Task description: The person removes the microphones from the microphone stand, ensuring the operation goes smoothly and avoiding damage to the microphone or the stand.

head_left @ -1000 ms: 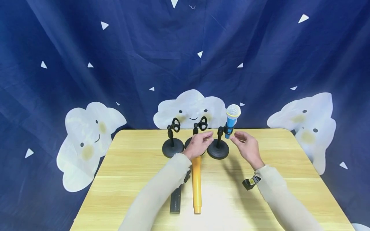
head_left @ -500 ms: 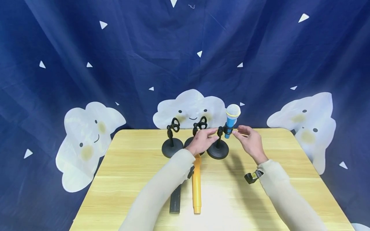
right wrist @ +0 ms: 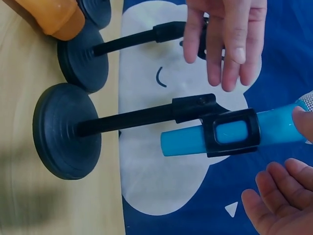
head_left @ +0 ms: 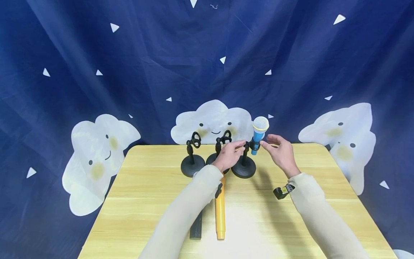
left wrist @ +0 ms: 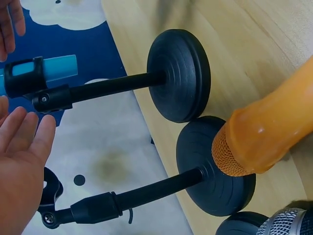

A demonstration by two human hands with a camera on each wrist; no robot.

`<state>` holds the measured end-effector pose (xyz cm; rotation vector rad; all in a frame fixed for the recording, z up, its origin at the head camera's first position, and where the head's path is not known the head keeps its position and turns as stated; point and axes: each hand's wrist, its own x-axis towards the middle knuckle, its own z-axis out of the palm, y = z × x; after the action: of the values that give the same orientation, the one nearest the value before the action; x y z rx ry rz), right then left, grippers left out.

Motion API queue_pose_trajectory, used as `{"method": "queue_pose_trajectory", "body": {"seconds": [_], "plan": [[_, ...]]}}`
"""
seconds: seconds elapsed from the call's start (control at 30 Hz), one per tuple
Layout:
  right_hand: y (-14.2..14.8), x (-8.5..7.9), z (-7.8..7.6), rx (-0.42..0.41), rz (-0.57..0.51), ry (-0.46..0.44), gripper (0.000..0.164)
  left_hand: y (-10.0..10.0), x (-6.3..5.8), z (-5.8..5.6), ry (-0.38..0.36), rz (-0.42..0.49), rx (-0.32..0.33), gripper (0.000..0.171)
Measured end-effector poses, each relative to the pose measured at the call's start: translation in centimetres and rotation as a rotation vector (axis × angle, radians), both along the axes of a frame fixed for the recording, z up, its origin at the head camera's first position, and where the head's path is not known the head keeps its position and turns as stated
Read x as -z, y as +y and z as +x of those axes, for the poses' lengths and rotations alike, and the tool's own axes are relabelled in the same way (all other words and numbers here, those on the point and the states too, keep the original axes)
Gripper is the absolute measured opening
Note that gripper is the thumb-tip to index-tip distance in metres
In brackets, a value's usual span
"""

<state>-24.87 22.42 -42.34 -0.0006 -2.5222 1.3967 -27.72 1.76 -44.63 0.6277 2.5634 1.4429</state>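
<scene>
A blue microphone (head_left: 258,138) with a white mesh head sits tilted in the clip of the rightmost black desk stand (head_left: 244,167). My left hand (head_left: 229,155) reaches to the left side of this clip, fingers extended and nothing in them. On the other side my right hand (head_left: 280,154) is held with loosely bent fingers. In the right wrist view its thumb (right wrist: 304,122) overlaps the blue microphone near the head, while the fingers stay spread below it. The microphone's handle end (right wrist: 182,142) sticks out through the clip.
Two more black stands with bare clips, a middle one (left wrist: 215,166) and a left one (head_left: 193,165), stand in the row. An orange microphone (head_left: 220,216) and a black microphone (head_left: 196,227) lie on the wooden table (head_left: 145,194), partly under my left arm. A blue curtain (head_left: 155,43) hangs behind.
Both hands have moved slightly up and away along the blue microphone; the left hand has also shifted right, toward the clip. The blue microphone and the stands stay put.
</scene>
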Motion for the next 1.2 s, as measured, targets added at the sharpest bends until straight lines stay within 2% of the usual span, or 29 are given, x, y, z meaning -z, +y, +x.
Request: {"method": "queue_pose_trajectory", "body": {"seconds": [0.17,0.27,0.6,0.9,1.2], "plan": [[0.0,-0.5,-0.2,-0.01,0.004,-0.025,0.053,-0.2,0.2,0.0,-0.046,-0.11,0.052,0.046],[0.0,-0.6,-0.4,-0.015,0.003,-0.035,0.054,-0.2,0.3,0.0,-0.039,-0.142,0.091,0.05],[-0.3,-0.9,-1.0,-0.065,-0.005,-0.079,0.06,0.2,0.3,0.0,-0.087,-0.164,0.152,0.059],[-0.4,-0.6,-1.5,-0.055,-0.034,-0.07,0.053,0.5,0.8,0.1,-0.008,-0.186,0.2,0.06],[-0.3,-0.2,-1.9,-0.065,-0.049,-0.075,0.051,0.4,1.5,-0.1,-0.016,-0.18,0.189,0.06]]}}
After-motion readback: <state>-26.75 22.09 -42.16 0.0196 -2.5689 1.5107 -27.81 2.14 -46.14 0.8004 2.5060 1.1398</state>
